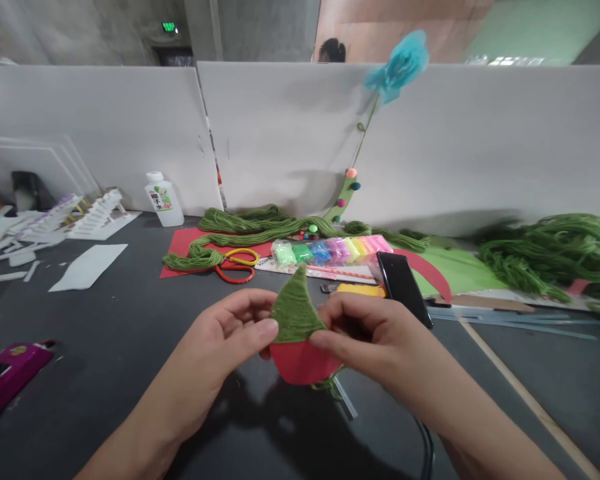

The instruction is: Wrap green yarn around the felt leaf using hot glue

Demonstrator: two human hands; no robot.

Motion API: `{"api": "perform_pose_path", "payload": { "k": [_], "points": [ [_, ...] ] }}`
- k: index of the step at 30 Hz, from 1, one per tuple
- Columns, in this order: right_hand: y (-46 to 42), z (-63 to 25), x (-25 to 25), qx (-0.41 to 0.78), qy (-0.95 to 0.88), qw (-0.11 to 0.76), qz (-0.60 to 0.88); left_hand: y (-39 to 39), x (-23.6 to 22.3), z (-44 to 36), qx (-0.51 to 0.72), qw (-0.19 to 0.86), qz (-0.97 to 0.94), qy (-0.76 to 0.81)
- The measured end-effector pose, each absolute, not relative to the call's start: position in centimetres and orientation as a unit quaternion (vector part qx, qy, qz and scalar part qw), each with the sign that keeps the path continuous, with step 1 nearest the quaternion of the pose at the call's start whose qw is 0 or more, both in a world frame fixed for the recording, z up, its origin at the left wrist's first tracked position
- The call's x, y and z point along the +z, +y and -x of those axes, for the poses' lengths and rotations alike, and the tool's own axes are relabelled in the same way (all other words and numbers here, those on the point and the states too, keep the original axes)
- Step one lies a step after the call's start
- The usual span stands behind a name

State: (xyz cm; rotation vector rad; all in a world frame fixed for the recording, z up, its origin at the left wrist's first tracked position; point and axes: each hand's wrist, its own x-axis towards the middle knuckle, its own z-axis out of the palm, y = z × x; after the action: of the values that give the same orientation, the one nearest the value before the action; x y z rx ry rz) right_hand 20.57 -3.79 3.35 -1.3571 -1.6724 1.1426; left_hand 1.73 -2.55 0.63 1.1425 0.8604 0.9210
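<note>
Between my two hands, above the dark table, is a red cutout (306, 363) whose pointed upper part is covered with green yarn (296, 310). My left hand (230, 337) pinches its left edge between thumb and fingers. On the opposite edge, my right hand (365, 333) grips it, thumb in front where the green meets the red. Below the cutout hang loose green strands (330, 387), and a clear thin stick (346, 399) shows beneath them. What the fingers behind the piece do is hidden.
Behind my hands lie scissors (237, 265), a green yarn skein (250, 233), packets of coloured clay (330, 250) and a black phone (404, 288). A bottle (164, 200) stands back left. More green yarn (555, 257) is heaped at right. A white partition (290, 133) closes the table's far side.
</note>
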Motion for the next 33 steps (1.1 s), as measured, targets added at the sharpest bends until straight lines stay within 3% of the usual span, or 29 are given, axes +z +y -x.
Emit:
{"api": "perform_pose_path", "payload": {
  "k": [6,33],
  "points": [
    [-3.5,-21.0,3.4,0.427,-0.626,0.374,0.535,-2.9,0.5,-1.8,0.395,0.655,-0.460,0.452],
    [-3.5,-20.0,2.9,0.358,-0.644,0.372,0.565,-2.8,0.5,-2.7,0.453,0.695,-0.381,0.409]
  ]
}}
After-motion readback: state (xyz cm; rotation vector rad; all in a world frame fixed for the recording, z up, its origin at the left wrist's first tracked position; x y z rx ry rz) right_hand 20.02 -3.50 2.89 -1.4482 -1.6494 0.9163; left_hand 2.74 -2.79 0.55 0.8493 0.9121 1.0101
